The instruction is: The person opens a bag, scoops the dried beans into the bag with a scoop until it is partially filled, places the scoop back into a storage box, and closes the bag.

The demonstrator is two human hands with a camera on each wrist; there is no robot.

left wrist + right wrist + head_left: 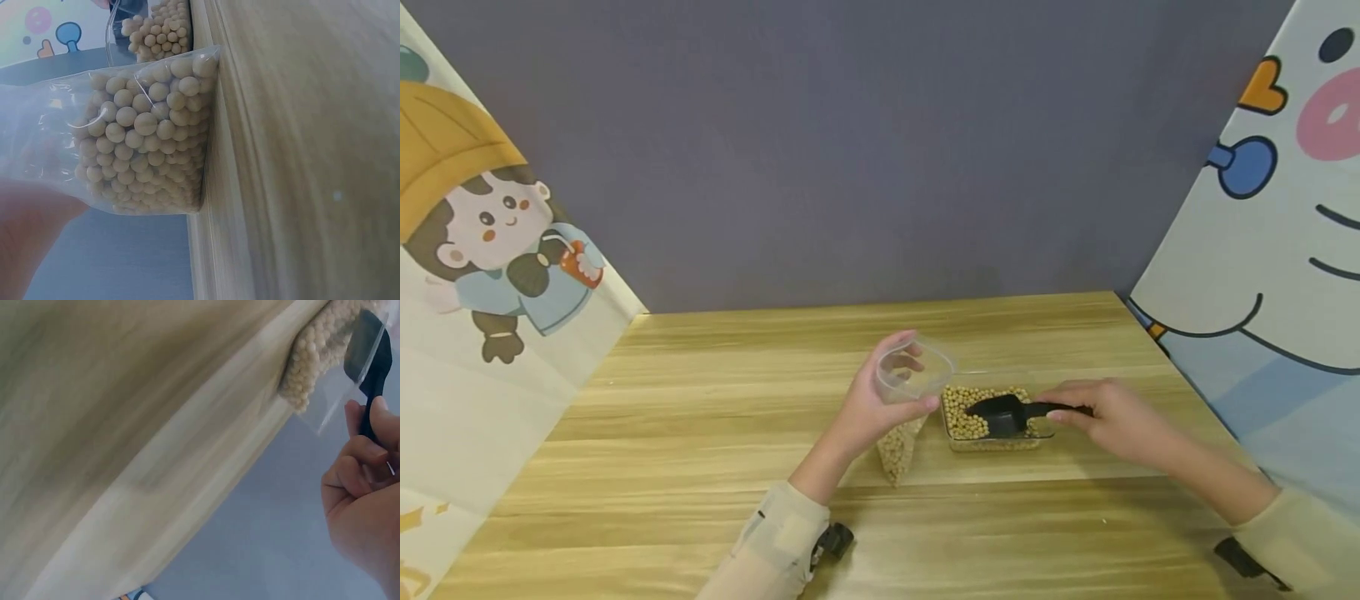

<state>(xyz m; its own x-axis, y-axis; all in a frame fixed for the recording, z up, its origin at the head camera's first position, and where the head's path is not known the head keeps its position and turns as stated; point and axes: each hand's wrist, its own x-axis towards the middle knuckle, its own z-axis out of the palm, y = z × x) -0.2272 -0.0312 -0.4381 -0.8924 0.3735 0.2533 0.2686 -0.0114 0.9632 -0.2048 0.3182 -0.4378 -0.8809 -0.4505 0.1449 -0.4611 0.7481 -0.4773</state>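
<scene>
My left hand (867, 410) grips a clear plastic bag (897, 454) near its top, fingers and thumb spread around the wide-open mouth. Small round beige balls (147, 134), like soybeans, fill the lower part of the bag, whose base is at the tabletop. Just right of it stands a clear rectangular container (992, 447) with more of the same balls. Over these balls my right hand (1116, 422) holds a black scoop (1006, 418) by its handle, fingers curled round it in the right wrist view. The scoop's bowl is inside the container, and its contents are hardly visible.
The wood-grain table (700, 400) ends at a grey back wall (880, 150). Printed cartoon panels flank it, one on the left (520, 250) and one on the right (1262, 275). Small dark devices are strapped to both sleeves.
</scene>
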